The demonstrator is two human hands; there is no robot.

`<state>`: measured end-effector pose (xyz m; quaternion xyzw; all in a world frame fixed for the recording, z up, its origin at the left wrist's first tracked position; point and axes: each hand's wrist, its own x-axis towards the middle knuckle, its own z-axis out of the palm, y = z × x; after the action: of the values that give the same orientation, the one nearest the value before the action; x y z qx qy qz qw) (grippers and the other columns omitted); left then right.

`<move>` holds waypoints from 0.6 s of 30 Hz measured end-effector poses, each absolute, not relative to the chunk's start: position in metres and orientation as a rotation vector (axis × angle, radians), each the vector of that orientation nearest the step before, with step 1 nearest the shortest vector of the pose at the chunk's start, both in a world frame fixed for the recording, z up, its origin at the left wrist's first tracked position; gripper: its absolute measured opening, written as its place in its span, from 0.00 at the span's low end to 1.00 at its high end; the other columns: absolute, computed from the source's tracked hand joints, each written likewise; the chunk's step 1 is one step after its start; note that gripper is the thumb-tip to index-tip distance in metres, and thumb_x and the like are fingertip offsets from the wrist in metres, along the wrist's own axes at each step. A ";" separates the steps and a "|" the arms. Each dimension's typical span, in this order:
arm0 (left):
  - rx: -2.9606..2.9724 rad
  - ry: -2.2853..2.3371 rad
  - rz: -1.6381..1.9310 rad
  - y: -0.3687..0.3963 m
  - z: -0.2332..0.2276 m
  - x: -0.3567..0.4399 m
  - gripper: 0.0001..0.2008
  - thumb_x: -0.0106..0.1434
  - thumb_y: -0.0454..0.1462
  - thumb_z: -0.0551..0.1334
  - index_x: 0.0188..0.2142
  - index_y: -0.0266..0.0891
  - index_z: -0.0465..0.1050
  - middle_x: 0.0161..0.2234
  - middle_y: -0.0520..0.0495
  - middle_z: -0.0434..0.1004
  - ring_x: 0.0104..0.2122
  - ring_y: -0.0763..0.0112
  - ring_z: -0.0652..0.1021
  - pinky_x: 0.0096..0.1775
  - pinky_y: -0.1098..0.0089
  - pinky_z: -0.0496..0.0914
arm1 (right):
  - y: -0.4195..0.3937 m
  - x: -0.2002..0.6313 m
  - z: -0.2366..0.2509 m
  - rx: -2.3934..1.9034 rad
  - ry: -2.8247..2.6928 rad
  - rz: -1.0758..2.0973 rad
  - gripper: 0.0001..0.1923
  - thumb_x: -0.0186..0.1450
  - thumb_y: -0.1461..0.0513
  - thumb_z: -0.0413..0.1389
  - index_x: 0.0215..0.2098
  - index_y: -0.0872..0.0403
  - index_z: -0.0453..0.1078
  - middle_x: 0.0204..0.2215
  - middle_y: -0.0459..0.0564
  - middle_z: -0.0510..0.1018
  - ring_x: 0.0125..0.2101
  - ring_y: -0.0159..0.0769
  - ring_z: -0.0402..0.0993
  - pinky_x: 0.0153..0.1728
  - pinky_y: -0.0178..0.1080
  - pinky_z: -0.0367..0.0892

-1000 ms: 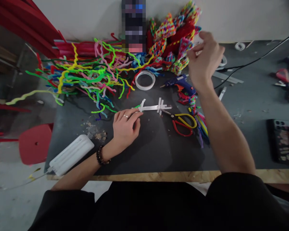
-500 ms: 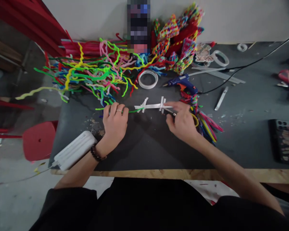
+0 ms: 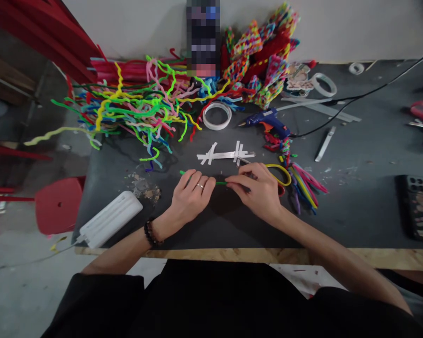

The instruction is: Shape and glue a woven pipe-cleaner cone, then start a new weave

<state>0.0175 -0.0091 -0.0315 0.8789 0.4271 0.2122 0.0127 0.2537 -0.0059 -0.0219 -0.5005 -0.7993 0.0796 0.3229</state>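
Observation:
A thin green pipe cleaner (image 3: 220,183) is stretched between my two hands, just above the dark tabletop. My left hand (image 3: 193,190), wearing a ring, is closed around it, and one end sticks out to the left. From the other side, my right hand (image 3: 255,185) pinches the pipe cleaner between thumb and fingers. Partly under my right hand are scissors with a yellow handle loop (image 3: 281,172); most of them is hidden. Crossed strips of white tape (image 3: 223,155) are stuck on the table just beyond my hands.
A tangle of coloured pipe cleaners (image 3: 126,103) covers the back left. Behind my hands are a tape roll (image 3: 217,116) and a blue glue gun (image 3: 267,122). A white power strip (image 3: 111,219) lies front left, a cutter (image 3: 325,144) and a phone (image 3: 417,206) to the right.
My left hand has moved right and nearer to me with the green pipe cleaner. My right hand has drawn back from the tape strips and now pinches the pipe cleaner too.

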 end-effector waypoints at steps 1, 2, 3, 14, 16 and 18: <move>2.720 1.359 0.667 -0.008 -0.032 0.017 0.12 0.74 0.33 0.57 0.53 0.42 0.76 0.43 0.43 0.84 0.50 0.58 0.83 0.62 0.52 0.72 | -0.003 0.255 -0.023 -1.304 -2.092 0.205 0.07 0.70 0.61 0.63 0.40 0.42 0.84 0.41 0.49 0.82 0.40 0.42 0.77 0.40 0.48 0.75; 2.701 1.388 0.677 -0.006 -0.031 0.016 0.14 0.74 0.35 0.58 0.56 0.40 0.75 0.45 0.41 0.84 0.51 0.57 0.82 0.63 0.51 0.70 | 0.000 0.256 -0.024 -1.295 -2.089 0.205 0.07 0.70 0.62 0.63 0.39 0.43 0.84 0.43 0.48 0.83 0.43 0.43 0.77 0.41 0.48 0.75; 2.683 1.417 0.691 -0.003 -0.030 0.014 0.17 0.74 0.38 0.60 0.60 0.39 0.73 0.48 0.39 0.84 0.53 0.55 0.82 0.64 0.50 0.68 | 0.003 0.256 -0.025 -1.290 -2.088 0.209 0.08 0.70 0.63 0.63 0.39 0.43 0.84 0.45 0.47 0.84 0.45 0.44 0.77 0.42 0.48 0.75; 2.385 1.583 1.163 0.013 -0.009 -0.010 0.11 0.75 0.35 0.57 0.38 0.47 0.77 0.28 0.56 0.82 0.29 0.70 0.82 0.68 0.49 0.63 | 0.024 0.259 -0.024 -1.335 -1.956 0.363 0.06 0.70 0.59 0.64 0.38 0.41 0.84 0.39 0.45 0.85 0.41 0.43 0.78 0.45 0.50 0.73; 2.503 1.456 1.164 0.007 -0.011 -0.010 0.15 0.75 0.36 0.57 0.29 0.45 0.71 0.23 0.58 0.79 0.24 0.72 0.80 0.67 0.48 0.64 | 0.031 0.250 -0.019 -1.357 -1.961 0.441 0.04 0.69 0.59 0.65 0.37 0.43 0.83 0.36 0.44 0.86 0.38 0.42 0.78 0.44 0.49 0.72; 2.664 1.349 1.174 0.001 -0.014 -0.010 0.18 0.74 0.40 0.60 0.25 0.44 0.66 0.23 0.57 0.78 0.27 0.68 0.83 0.65 0.48 0.65 | 0.040 0.235 -0.012 -1.393 -1.921 0.527 0.04 0.69 0.59 0.65 0.37 0.44 0.83 0.33 0.43 0.85 0.35 0.40 0.79 0.42 0.46 0.71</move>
<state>-0.0101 0.0007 -0.0144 0.8298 0.4203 0.3656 -0.0334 0.2350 0.0398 -0.0117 -0.5373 -0.7409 0.2034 0.3479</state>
